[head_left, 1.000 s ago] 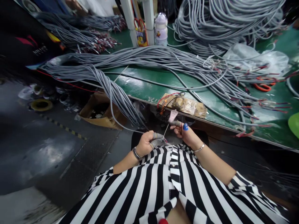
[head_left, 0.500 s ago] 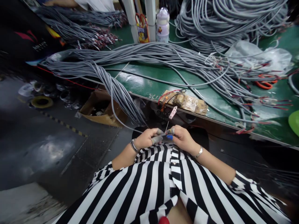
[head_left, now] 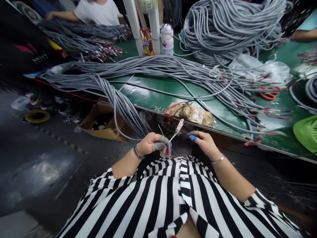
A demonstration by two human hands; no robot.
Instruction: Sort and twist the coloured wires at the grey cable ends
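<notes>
My left hand is closed on the end of a grey cable, with grey coverings on its fingers. Thin coloured wires fan out from that end past the fingertips. Just beyond them, a small pale pink piece with dark spots sits at the tip of a white strip reaching towards the left fingers. My right hand is apart from the wires, to the right, its thumb and finger pinched together. Blue shows on the thumb; whatever lies between these fingertips is too small to make out.
Bundled grey cables cover the green table, some hanging over its front edge. A taped block sits at that edge. Behind stand a bottle and a cable coil. Below is a cardboard box. Another person is across the table.
My hands were together on the cable; the right has pulled away to the right. Coloured wires now show spread at my left fingers. The view has shifted slightly.
</notes>
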